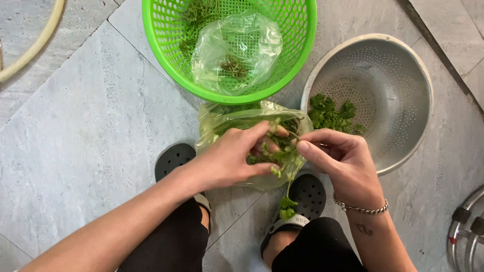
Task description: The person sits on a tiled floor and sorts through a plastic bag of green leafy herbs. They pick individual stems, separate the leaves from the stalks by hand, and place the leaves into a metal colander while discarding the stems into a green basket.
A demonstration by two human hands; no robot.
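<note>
Fingers (pixel 262 132) of the left hand (pixel 229 158) and those of the right hand (pixel 343 161) pinch a herb sprig (pixel 286 166) between them, above an open plastic bag (pixel 222 123) on the floor (pixel 85 126). The sprig's stem hangs down between two dark clogs. Picked leaves (pixel 330 113) lie in a steel colander (pixel 398 85) just right. A green basket (pixel 161 40) with another clear bag sits beyond.

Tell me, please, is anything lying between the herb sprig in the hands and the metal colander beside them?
Nothing visible does. The left hand and right hand hold the herb sprig over the plastic bag; the metal colander, with picked leaves inside, sits open just beyond the right hand.
</note>
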